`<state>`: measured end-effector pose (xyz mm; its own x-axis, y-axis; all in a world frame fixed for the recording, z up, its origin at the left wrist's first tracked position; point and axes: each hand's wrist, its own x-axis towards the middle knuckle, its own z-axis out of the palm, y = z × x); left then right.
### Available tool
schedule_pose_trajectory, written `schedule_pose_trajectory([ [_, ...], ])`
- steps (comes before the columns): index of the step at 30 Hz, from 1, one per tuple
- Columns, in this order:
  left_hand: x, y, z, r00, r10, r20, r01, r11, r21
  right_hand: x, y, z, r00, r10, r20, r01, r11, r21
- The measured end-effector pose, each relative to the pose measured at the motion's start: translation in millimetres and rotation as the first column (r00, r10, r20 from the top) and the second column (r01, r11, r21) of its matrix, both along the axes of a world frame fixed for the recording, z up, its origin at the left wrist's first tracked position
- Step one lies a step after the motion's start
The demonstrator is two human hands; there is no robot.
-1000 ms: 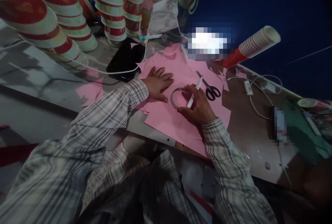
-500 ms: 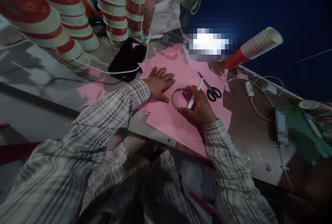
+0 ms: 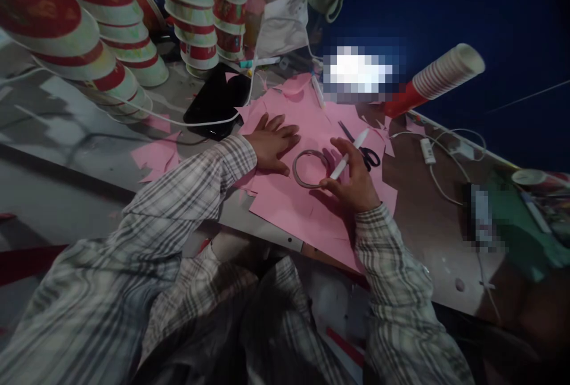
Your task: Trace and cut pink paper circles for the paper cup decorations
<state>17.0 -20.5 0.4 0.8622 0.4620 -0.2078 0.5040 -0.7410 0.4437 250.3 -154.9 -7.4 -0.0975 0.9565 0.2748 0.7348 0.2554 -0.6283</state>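
Observation:
Pink paper sheets point(image 3: 285, 201) lie overlapping on the table. My left hand point(image 3: 272, 146) rests flat on them with its fingers spread. A thin grey ring point(image 3: 299, 178), like a hoop or an empty tape roll, lies on the paper between my hands. Just right of it, my right hand point(image 3: 351, 180) holds a white pen point(image 3: 342, 166), slanted up and to the right; the thumb is close to the ring's edge. Dark-handled scissors point(image 3: 370, 158) lie on the paper behind my right hand, which covers part of them.
Tall stacks of red and white paper cups point(image 3: 198, 22) stand at the back left. A black tablet-like slab point(image 3: 217, 100) and a white cable point(image 3: 196, 125) lie left of the paper. More stacked cups point(image 3: 447, 73) lean at the right, near a cabled white plug point(image 3: 427, 151).
My right hand has moved off the ring, a little to the right, with the pen still held. More of the ring now shows, less of the scissors. My left hand has stayed put.

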Motion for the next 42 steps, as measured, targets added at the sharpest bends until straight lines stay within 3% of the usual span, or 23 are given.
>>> schedule_pose_trajectory([
  [8, -1, 0, 0.9, 1.000, -0.007, 0.001, 0.007, 1.000, 0.004, 12, 3, -0.4, 0.995, 0.018, -0.094, -0.022, 0.999, -0.033],
  [24, -1, 1, 2.2, 0.999, -0.020, -0.034, 0.021, 1.000, 0.015, -3, 1, -4.8, 0.984, 0.023, 0.177, -0.020, 1.000, -0.019],
  [42, -1, 2, 0.9, 1.000, -0.011, 0.012, 0.011, 1.000, -0.020, -6, -1, -3.6, 0.978, 0.035, 0.205, -0.035, 0.999, 0.000],
])
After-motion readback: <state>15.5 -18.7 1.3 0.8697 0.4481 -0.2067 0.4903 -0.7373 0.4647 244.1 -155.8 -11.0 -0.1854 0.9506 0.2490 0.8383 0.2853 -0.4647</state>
